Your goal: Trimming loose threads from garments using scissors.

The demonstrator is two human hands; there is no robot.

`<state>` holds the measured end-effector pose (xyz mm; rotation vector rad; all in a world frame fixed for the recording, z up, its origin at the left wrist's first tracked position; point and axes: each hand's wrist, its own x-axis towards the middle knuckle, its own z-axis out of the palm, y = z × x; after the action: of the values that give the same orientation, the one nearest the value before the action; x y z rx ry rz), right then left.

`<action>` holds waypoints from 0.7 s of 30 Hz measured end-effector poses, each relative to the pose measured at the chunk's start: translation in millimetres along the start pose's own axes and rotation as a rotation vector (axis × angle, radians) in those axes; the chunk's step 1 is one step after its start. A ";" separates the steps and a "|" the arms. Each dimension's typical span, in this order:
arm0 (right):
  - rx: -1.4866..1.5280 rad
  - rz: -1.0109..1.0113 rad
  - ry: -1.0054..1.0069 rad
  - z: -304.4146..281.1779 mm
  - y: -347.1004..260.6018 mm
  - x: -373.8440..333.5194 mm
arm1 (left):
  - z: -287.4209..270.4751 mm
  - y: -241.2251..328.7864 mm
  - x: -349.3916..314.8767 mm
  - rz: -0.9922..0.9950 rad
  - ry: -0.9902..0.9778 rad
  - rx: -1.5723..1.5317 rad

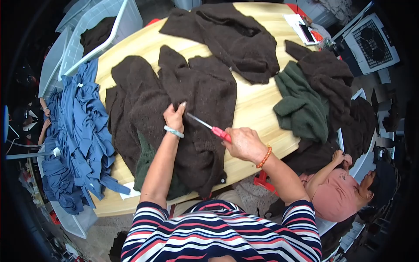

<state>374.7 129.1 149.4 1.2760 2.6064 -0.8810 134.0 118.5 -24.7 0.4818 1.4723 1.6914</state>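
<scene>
A dark brown knit garment (198, 85) lies spread on the table in front of me. My left hand (175, 118) is closed on a pinch of its fabric near the middle. In my right hand (244, 144) is a red-handled tool with a slim metal blade (214, 129); its tip points toward my left hand, just above the knit. Whether it is a pair of scissors I cannot tell. Under my left forearm, some dark green knit cloth (146, 159) shows beside the brown pieces.
Another brown knit garment (240, 39) lies at the far side of the wooden table (257, 105). Blue garments (83, 122) heap at the left. A green garment (301, 102) lies on the right, near a seated person in pink (334, 192). A plastic bin (109, 41) stands far left.
</scene>
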 end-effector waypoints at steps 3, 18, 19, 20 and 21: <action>0.012 -0.004 -0.004 0.9 1.7 -7.5 | 0.3 11.4 -5.0 0.001 -0.068 -0.172; 0.023 -0.027 -0.207 20.5 13.4 -51.6 | 5.7 6.6 -37.1 -0.196 -0.094 -0.217; 0.015 -0.014 -0.200 19.4 13.2 -53.4 | 0.9 -1.9 -43.0 -0.180 -0.112 -0.142; 0.010 -0.018 -0.199 18.2 13.9 -54.1 | -2.5 -9.3 -48.7 -0.167 -0.134 -0.069; 0.046 0.001 -0.168 17.3 14.4 -54.3 | -9.2 -15.3 -54.7 -0.233 -0.102 -0.153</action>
<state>417.8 89.1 146.9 1.1583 2.4699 -1.0064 164.4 69.9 -29.1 0.2967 1.2627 1.5571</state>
